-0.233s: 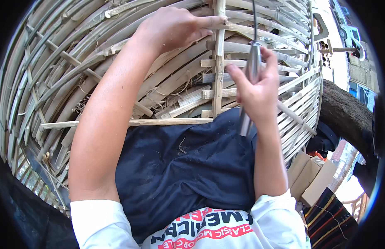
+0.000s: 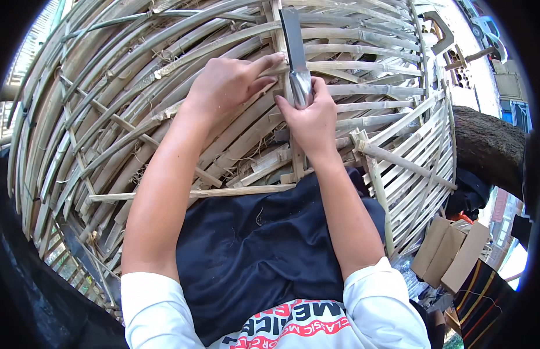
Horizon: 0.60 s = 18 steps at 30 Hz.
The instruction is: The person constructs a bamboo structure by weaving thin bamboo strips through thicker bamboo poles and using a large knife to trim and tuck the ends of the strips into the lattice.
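My right hand [image 2: 312,125] is closed round the shiny tubular metal handle of a knife [image 2: 293,41]. Its flat dark blade points away from me, over a pale upright bamboo strip [image 2: 277,29] of a woven bamboo frame. Left of the blade, my left hand [image 2: 226,84] is closed with thumb and index finger close together, pinching at a bamboo slat beside that strip. The fingertips partly hide what they grip. Curved bamboo slats [image 2: 363,51] run to the right behind the knife.
A dark cloth [image 2: 246,238] covers my lap, with a thin bamboo stick [image 2: 188,193] along its far edge. A slatted bamboo panel [image 2: 421,180] rises at the right. Beyond it are a thick log [image 2: 488,142] and an open cardboard box [image 2: 450,250].
My right hand has moved left toward the left hand, and the knife blade now shows its flat side. My left hand has come nearer to me along the frame. The view has shifted.
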Tool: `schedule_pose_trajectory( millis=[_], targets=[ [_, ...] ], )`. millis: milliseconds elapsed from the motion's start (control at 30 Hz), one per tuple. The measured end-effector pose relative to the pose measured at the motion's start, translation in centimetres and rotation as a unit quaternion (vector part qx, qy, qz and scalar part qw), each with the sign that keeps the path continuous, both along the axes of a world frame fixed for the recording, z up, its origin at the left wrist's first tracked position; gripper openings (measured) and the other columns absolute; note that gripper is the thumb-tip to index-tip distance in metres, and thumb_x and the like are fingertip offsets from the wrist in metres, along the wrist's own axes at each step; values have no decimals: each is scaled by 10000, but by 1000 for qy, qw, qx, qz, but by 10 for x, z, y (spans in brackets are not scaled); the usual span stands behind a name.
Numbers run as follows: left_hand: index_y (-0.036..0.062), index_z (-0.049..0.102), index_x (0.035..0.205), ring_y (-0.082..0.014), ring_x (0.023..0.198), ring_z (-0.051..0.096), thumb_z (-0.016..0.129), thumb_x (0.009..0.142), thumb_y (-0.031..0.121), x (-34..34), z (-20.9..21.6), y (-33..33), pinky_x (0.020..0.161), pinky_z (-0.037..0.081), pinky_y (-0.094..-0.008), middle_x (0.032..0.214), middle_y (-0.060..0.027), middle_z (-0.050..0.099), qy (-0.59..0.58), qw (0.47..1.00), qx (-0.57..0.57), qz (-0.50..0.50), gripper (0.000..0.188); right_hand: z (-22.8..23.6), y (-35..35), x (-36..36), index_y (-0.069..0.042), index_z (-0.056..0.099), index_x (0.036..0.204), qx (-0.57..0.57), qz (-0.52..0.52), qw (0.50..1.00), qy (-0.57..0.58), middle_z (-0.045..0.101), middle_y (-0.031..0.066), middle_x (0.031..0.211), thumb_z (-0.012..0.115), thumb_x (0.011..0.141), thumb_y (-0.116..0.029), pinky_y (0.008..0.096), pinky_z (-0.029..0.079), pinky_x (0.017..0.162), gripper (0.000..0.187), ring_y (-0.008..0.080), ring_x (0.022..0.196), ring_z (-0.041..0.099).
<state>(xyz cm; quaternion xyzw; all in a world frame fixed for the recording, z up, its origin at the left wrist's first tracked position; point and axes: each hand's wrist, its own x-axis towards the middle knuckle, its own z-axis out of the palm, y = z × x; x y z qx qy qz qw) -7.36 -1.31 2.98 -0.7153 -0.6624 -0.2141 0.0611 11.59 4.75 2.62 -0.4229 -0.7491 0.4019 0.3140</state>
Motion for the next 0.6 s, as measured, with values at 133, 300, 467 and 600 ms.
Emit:
schedule_pose_trajectory(
  millis=[133,300,467,600],
  targets=[
    [216,619,1297,-303,666,674,692,891,311,-2,5,3,557,525,-390,755,-86,691,-18,1000,-3,9,423,1,5,5,16,573,1076,-33,-17,999,8,695,195,857,854,684,-224,406,532,728,539,350,790,694],
    [181,635,1282,-298,761,686,709,881,239,15,21,2,622,546,-390,945,-85,694,-22,996,-31,75,412,-5,3,5,19,553,1113,-35,-23,999,-1,698,225,907,850,687,-194,448,530,770,561,402,845,688],
    [74,643,1226,-360,1028,640,647,843,36,37,12,7,868,527,-439,1143,-159,646,-128,981,17,143,385,-4,4,3,1,547,1113,-67,-16,998,8,686,219,887,853,686,-182,464,521,765,556,407,860,677],
    [98,654,1229,-317,1061,634,734,808,202,52,2,16,925,458,-445,1147,-112,665,-124,970,56,199,441,-9,7,4,-10,555,1108,-65,-19,998,15,684,216,895,847,693,-182,472,514,765,536,411,865,672]
  ],
)
